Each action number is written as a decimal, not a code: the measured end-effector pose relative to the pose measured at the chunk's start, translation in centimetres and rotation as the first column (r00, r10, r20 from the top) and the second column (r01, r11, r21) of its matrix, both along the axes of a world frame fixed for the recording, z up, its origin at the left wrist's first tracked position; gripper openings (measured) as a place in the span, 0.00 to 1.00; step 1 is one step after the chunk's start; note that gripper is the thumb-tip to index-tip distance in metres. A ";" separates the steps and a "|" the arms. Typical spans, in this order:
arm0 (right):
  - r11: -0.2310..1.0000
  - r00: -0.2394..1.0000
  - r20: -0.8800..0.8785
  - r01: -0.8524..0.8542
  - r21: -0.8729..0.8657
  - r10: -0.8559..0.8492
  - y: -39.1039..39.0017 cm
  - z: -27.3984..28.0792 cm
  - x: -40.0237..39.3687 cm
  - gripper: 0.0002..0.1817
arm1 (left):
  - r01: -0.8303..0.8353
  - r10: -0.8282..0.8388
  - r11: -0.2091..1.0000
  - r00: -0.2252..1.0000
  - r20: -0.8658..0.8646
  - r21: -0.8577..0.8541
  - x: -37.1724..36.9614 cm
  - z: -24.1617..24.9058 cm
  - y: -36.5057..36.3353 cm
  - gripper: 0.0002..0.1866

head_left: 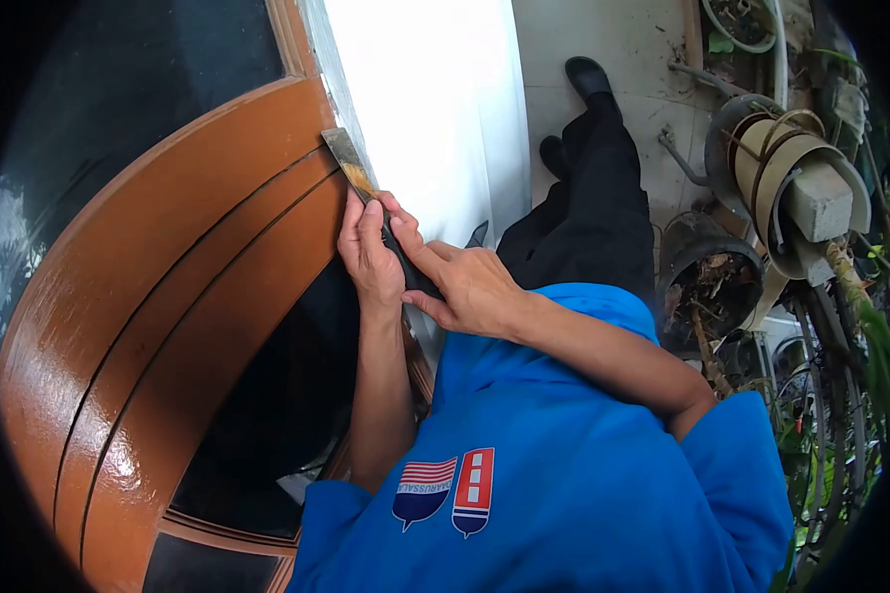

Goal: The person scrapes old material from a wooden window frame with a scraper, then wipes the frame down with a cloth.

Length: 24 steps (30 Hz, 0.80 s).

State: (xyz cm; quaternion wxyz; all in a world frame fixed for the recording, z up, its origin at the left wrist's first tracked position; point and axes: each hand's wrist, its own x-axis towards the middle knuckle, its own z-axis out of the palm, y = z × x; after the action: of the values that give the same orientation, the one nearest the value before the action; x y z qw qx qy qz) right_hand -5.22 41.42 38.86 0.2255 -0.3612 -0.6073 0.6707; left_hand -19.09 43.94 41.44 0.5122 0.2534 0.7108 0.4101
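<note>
A putty knife (341, 148) with a stained metal blade and a dark handle lies across both hands. Its blade end rests at the edge of a glossy brown wooden frame (183, 237), where the wood meets a white surface (430, 109). My left hand (371, 257) is closed around the knife near the base of the blade, thumb up along it. Behind it, my right hand (480, 292) wraps the dark handle, with fingers reaching toward the left hand. Much of the handle is hidden by the fingers.
Dark glass panes (158, 59) border the curved wooden frame. To the right stand plant pots (712, 272), a grey block (823, 201) on stacked round pieces, and metal bars. Below the white surface, my dark-trousered legs (593, 217) stand on a tiled floor (613, 35).
</note>
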 end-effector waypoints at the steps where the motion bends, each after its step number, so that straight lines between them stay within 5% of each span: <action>1: 1.000 1.000 -0.005 -0.021 -0.001 0.021 0.1 0.0 -0.1 0.46 | 0.007 -0.007 1.000 1.000 0.006 -0.004 -0.4 -0.1 -0.1 0.12; 24: 0.993 0.976 -0.187 -0.107 0.052 0.115 2.2 -3.9 2.4 0.50 | -0.102 0.116 0.987 0.986 -0.118 0.125 3.0 -3.1 -0.1 0.09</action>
State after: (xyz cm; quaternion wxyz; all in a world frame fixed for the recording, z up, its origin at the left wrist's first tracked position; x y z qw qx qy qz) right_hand -2.83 43.66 34.93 0.2519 -0.2566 -0.6160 0.7009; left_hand -16.12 43.81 38.29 0.4277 0.2692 0.7285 0.4625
